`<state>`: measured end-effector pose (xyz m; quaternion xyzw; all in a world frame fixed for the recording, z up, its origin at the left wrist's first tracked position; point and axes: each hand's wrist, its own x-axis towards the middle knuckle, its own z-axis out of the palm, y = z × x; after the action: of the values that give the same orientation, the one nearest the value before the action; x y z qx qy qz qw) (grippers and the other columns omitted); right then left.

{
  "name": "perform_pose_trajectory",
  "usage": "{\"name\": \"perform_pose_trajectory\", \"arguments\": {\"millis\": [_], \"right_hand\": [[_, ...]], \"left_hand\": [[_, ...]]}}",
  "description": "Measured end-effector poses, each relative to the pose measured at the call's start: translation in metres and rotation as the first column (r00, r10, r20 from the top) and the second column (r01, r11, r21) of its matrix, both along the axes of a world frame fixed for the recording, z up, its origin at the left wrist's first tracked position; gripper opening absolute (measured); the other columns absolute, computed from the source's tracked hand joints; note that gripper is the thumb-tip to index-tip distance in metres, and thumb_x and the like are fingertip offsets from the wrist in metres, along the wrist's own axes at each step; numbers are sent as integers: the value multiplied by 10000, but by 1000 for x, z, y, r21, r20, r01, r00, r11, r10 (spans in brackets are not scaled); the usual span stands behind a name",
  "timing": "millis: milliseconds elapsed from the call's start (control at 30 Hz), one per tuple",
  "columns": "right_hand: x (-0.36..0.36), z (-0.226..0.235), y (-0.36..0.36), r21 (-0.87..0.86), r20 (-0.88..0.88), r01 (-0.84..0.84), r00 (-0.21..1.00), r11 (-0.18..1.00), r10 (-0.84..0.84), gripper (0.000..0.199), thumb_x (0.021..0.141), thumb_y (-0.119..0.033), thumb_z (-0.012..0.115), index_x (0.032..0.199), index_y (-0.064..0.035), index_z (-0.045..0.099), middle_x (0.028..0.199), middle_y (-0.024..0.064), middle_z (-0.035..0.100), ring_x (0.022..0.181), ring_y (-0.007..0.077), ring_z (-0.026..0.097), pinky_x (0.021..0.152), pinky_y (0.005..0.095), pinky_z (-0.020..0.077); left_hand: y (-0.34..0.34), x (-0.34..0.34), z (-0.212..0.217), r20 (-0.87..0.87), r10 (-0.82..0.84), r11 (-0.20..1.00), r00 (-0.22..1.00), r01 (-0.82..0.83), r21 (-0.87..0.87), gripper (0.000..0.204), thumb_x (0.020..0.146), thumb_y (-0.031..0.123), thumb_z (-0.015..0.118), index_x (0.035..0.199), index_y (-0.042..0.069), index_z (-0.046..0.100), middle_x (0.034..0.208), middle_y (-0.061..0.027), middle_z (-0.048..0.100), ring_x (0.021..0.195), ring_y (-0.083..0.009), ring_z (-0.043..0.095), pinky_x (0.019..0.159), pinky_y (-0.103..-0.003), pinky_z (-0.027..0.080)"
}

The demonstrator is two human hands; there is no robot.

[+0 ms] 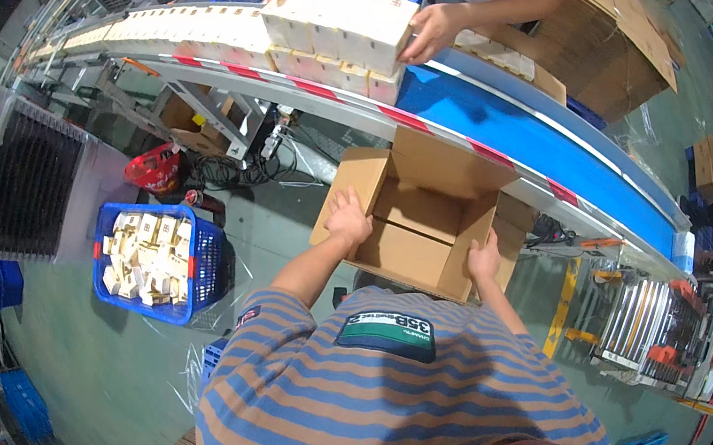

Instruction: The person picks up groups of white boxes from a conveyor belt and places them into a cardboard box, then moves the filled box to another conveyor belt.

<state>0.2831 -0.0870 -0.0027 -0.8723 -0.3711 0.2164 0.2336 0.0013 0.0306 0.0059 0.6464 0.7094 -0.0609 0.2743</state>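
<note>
Open cardboard box is at twelve o'clock beside conveyor, hands apart: left hand on nine-o'clock flap, grip unclear, right hand clamping four-o'clock wall, likely steadying it.

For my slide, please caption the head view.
Left hand and right hand on an open cardboard box beside a blue conveyor.

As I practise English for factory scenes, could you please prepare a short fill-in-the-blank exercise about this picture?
1. The left hand and right hand touch an open box made of ____.
2. A blue basket filled with small white boxes stands to the ____ of the left hand.
3. The blue conveyor belt has a near rail marked white and ____.

Missing words: cardboard; left; red.
</note>
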Motion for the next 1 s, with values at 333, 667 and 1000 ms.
{"name": "perform_pose_trajectory", "arguments": {"millis": [333,667,1000], "right_hand": [[0,7,0,-48,18,-14,1000,999,15,563,838,-205,585,1346,-77,379,1172,230,567,1040,394,558,883,450,439],[2,-4,0,9,49,-6,999,1000,5,569,819,-203,590,1338,-83,390,1132,213,599,1023,378,578,866,446,453],[-6,8,1,-25,60,21,998,999,-19,573,826,-216,600,1344,-89,392,1167,196,585,1031,368,576,871,446,454]], "left_hand": [[-2,2,0,7,7,1000,1000,-7,0,871,824,384,618,1472,130,94,1505,-146,178,1366,-347,222,913,-616,399],[2,1,-13,-19,-28,1000,999,28,2,895,825,416,619,1478,137,73,1515,-153,144,1387,-351,176,948,-574,405],[1,-2,-18,-25,-55,997,998,56,60,905,808,413,637,1471,109,103,1493,-173,190,1364,-357,225,955,-545,406]]}}
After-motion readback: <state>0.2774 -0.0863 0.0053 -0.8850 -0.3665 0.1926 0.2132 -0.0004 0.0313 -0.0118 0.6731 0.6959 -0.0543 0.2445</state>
